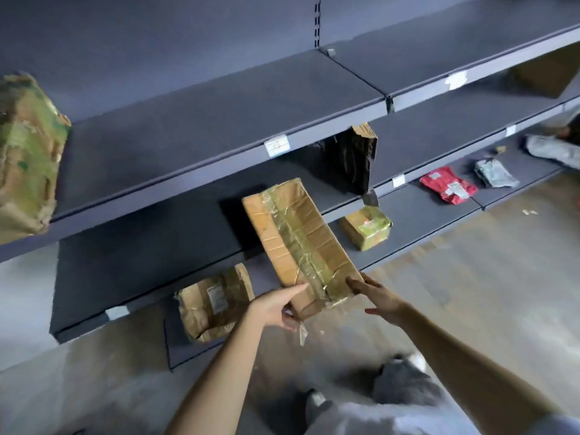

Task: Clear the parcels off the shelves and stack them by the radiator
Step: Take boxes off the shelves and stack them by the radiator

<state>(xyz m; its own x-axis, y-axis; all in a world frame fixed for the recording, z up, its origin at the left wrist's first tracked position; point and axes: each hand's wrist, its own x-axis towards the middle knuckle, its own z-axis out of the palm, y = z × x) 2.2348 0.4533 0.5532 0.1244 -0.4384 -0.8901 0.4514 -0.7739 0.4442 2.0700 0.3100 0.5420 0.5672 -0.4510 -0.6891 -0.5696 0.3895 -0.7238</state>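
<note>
Nearest: the person's grey-clad legs and dark shoes on the concrete floor, both bare forearms reaching forward and up toward the shelves (219, 171).

Left hand (276, 306) grips the near end of the long cardboard parcel (301, 246) — thumb lying along the top face, fingers curled under the near left corner. Right hand (379, 298) is at the near right corner, fingers mostly straight and spread, tips touching the parcel's edge; it looks more steadying than gripping.

The parcel's long axis runs away from the hands, up and slightly left, its far end over the front edge of the middle shelf. It appears tilted, near end lower, clear of the shelf edge. Both hands sit at the same near end, the left with the firmer hold. Judgement: carrying it off calls for the right hand to close on its corner, or slide further along to balance the length.

Parcels left: crumpled brown packet (215, 304) on the lowest shelf, just left of the left hand; small taped box (365, 227) further right on a lower shelf; red pouch (448, 184) and grey pouch (496, 173) beyond; dark bag (351, 160) upright on the middle shelf; large battered box (26, 158) at the upper shelf's left end.

Writing: white tags on shelf edges, address labels on parcels — none legible. No radiator in view.
</note>
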